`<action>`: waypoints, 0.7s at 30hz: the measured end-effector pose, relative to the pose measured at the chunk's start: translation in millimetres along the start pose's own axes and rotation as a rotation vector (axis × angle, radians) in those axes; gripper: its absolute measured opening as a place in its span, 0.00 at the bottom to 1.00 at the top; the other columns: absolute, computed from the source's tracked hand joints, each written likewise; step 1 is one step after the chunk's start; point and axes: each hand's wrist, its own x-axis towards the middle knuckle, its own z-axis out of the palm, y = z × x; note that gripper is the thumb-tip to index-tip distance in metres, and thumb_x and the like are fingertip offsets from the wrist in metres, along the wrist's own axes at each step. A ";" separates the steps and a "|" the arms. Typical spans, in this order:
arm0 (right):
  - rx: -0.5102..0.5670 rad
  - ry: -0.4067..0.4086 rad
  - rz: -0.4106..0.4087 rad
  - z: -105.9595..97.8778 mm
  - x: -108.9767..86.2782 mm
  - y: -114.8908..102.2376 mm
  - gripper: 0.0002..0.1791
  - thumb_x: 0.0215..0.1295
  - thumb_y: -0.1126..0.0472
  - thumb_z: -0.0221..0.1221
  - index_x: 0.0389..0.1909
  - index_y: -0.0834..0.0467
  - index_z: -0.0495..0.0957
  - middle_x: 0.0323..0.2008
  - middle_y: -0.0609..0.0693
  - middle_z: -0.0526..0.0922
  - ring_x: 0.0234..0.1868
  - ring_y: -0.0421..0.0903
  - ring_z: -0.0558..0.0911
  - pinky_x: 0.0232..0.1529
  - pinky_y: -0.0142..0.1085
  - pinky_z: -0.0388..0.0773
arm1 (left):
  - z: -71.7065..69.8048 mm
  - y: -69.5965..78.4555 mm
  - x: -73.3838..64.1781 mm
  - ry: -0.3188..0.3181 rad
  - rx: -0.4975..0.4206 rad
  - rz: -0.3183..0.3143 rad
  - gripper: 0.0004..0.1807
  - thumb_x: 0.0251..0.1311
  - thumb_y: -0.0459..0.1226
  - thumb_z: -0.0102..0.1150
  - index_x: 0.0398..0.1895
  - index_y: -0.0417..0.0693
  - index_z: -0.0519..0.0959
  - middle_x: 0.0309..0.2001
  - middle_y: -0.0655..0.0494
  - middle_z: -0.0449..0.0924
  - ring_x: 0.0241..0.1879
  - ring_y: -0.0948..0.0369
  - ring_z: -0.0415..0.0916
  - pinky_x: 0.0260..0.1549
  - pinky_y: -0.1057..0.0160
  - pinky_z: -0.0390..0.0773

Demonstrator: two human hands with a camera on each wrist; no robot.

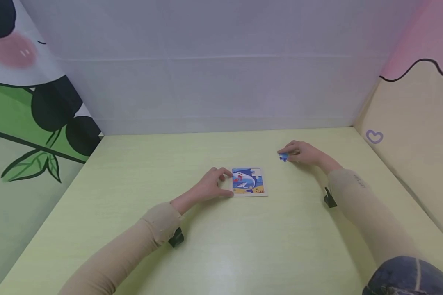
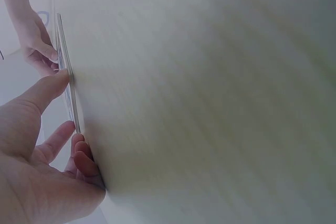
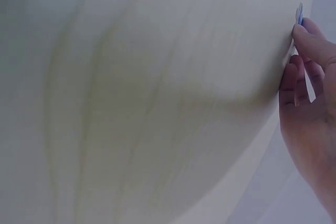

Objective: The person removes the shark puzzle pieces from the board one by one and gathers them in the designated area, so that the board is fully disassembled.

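A small square jigsaw puzzle (image 1: 248, 181) in a pale frame lies on the table, with a blue and white whale or shark over orange sand. Paler patches show in its upper right part. My left hand (image 1: 212, 184) holds the frame by its left side, thumb at the near corner and index finger farther up. In the left wrist view the frame's thin edge (image 2: 73, 98) runs between thumb and fingers. Off to the right and farther back, my right hand (image 1: 304, 152) pinches a blue puzzle piece (image 1: 283, 157) between thumb and fingers. The right wrist view shows this piece (image 3: 299, 14) edge-on.
The pale yellow table (image 1: 170, 155) ends at a plain light curtain (image 1: 221, 90) behind. Printed panels stand at the left (image 1: 26, 164) and right (image 1: 421, 143). Dark wrist devices sit under both sleeves, and a denim-covered knee (image 1: 406, 276) shows at bottom right.
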 end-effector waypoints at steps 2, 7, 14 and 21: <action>-0.010 0.005 0.004 -1.4 -2.3 2.4 0.21 0.69 0.67 0.56 0.62 0.59 0.76 0.59 0.63 0.73 0.62 0.64 0.72 0.65 0.61 0.65 | 0.0 -1.0 0.3 0.000 0.001 0.005 0.33 0.51 0.43 0.74 0.61 0.51 0.74 0.52 0.46 0.74 0.49 0.54 0.70 0.52 0.55 0.71; -0.042 0.012 0.032 -4.3 -8.6 8.4 0.22 0.70 0.67 0.55 0.63 0.57 0.76 0.60 0.63 0.73 0.62 0.62 0.71 0.65 0.62 0.63 | 0.5 -4.1 1.3 0.000 0.004 0.012 0.33 0.51 0.43 0.74 0.61 0.51 0.74 0.52 0.46 0.73 0.48 0.55 0.69 0.50 0.57 0.70; -0.021 0.024 0.015 -11.4 -19.5 15.1 0.21 0.69 0.66 0.56 0.62 0.59 0.76 0.59 0.64 0.73 0.61 0.63 0.70 0.64 0.61 0.62 | 0.0 -4.6 1.5 -0.001 0.010 0.018 0.33 0.51 0.43 0.74 0.61 0.50 0.74 0.51 0.46 0.74 0.48 0.55 0.69 0.50 0.57 0.70; 0.005 0.007 0.048 -21.7 -29.2 27.7 0.21 0.70 0.66 0.55 0.63 0.58 0.75 0.62 0.63 0.72 0.62 0.62 0.70 0.63 0.59 0.61 | 0.0 -5.3 2.3 -0.005 0.015 0.012 0.33 0.51 0.44 0.74 0.62 0.51 0.74 0.52 0.47 0.73 0.47 0.55 0.70 0.50 0.57 0.71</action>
